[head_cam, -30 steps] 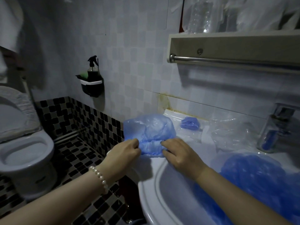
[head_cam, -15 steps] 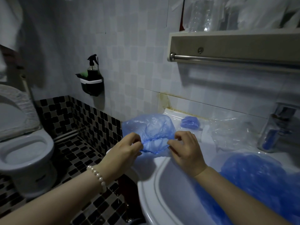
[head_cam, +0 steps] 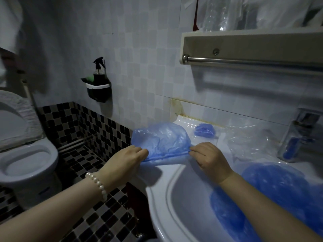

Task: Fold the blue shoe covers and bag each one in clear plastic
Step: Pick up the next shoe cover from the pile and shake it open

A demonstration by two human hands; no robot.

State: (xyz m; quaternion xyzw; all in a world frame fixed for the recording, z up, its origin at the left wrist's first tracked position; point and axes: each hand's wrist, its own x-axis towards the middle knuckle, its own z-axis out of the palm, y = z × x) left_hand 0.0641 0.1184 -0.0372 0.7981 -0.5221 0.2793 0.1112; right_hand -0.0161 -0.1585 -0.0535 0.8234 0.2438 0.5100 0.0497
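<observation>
Both hands stretch a crinkled translucent blue plastic shoe cover [head_cam: 160, 138] over the white ceramic sink's [head_cam: 162, 191] left rim: the left hand [head_cam: 128, 158] and right hand [head_cam: 208, 157] each pinch its elastic hem with curled fingers (a pearl bracelet [head_cam: 97, 185] circles the left wrist). A folded blue cover in a clear bag [head_cam: 204, 131] lies behind.

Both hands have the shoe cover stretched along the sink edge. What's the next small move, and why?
Probably fold it in half: bring the left hand across to the right hand. Each pinches one end of the elastic edge, and the blue shoe cover lies spread and unfolded on the sink rim, still too wide for bagging.
</observation>
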